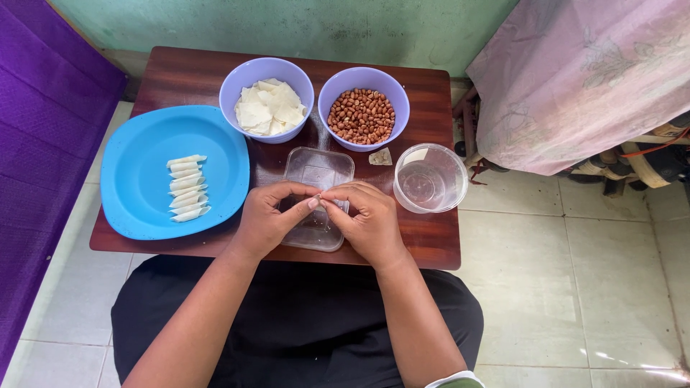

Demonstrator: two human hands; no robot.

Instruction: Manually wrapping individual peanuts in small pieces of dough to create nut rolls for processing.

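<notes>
The person sits at the near edge of a small dark wooden worktop (180,75), both forearms reaching over it. The left hand (267,219) and the right hand (368,223) meet at the middle of the near edge. The fingers (314,203) of both hands are pinched together on a very small pale piece (318,195) held between the fingertips; it is too small to tell its shape. The hands hover over a clear rectangular plastic tray (318,171), which lies flat at the centre of the worktop and is partly hidden beneath them.

On the left side of the worktop rests a blue plate (136,176), its left rim overhanging the edge. On it lies a column of folded white wrappers (187,188), stacked closely one below another, each tapered at one end.

Along the far edge stand two lavender bowls side by side, nearly touching. The left bowl (233,82) holds flat white wrapper sheets (269,108), loosely heaped. The right bowl (402,108) holds brown peanuts (361,116).

Near the right edge stands a clear round plastic container (431,178), just beside the right hand. Between it and the peanut bowl lies one small pale scrap (381,156), flat on the worktop.
</notes>
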